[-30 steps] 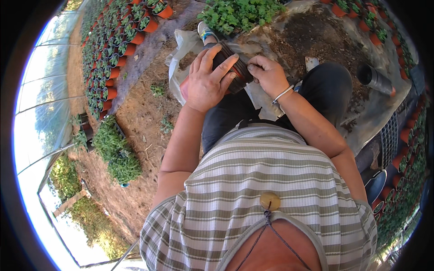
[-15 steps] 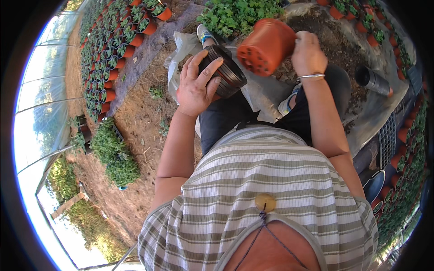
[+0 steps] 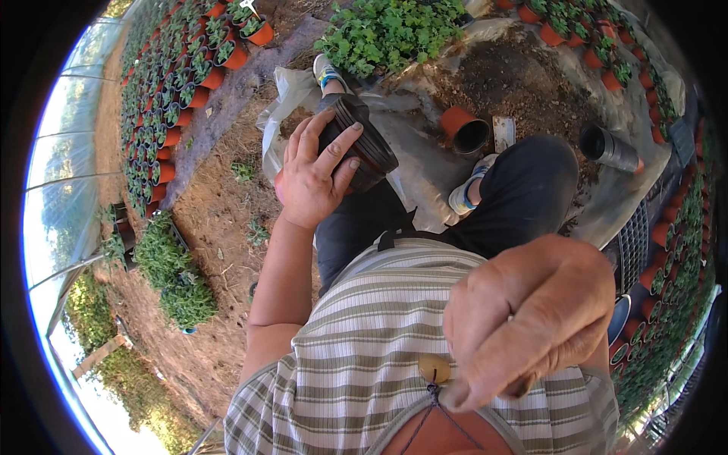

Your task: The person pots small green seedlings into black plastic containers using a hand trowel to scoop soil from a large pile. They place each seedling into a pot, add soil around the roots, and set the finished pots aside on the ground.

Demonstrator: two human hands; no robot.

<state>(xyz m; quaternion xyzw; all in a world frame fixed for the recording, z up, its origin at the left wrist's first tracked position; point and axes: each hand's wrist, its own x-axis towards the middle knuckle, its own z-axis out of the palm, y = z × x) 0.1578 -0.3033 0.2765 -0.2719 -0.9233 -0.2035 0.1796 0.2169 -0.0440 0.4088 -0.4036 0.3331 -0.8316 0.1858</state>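
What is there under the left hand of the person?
Under the left hand is a stack of dark-rimmed pots; ridged rims show to the hand's right. The part that the hand covers cannot be seen.

Plastic-sheet wall [image 3: 64,159], earth floor [image 3: 212,220], bright daylight

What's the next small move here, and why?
I'd probably lower the right hand to the orange pot and stand it up: it appears tipped beside the soil, and the left hand is occupied holding the dark pots.
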